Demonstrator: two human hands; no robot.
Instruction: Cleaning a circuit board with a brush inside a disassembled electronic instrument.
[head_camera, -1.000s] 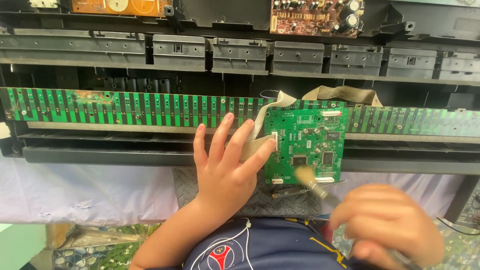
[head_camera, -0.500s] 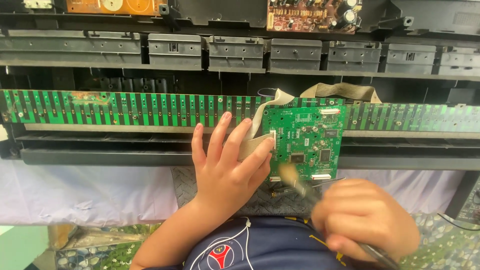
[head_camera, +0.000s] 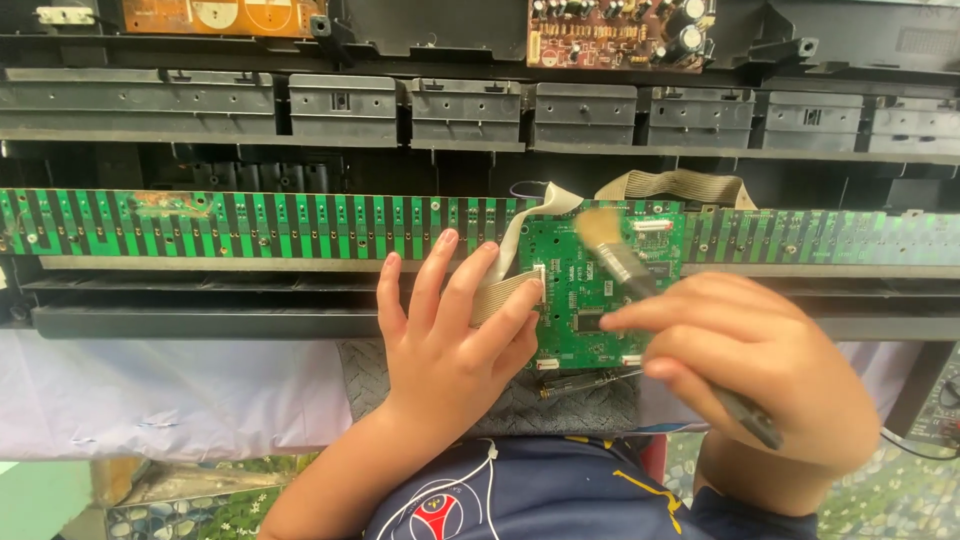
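Observation:
A small green circuit board (head_camera: 600, 300) lies over the front edge of an opened electronic keyboard. My left hand (head_camera: 450, 335) rests flat against the board's left edge, fingers spread, pressing on a grey ribbon cable (head_camera: 510, 262). My right hand (head_camera: 745, 365) grips a small brush (head_camera: 640, 280) by its dark handle. The brush's tan bristles touch the upper part of the green board. A long green contact strip (head_camera: 250, 225) runs across the keyboard behind both hands.
Black plastic key-frame sections (head_camera: 470, 110) line the back. Brown circuit boards sit at the top left (head_camera: 220, 15) and top middle (head_camera: 615, 35). A second ribbon cable (head_camera: 680, 185) arcs above the green board. A grey cloth (head_camera: 560, 405) and a dark tool (head_camera: 590, 380) lie below it.
My right hand moved up and left, carrying the brush tip from the board's lower edge to its upper part. My left hand stayed in place.

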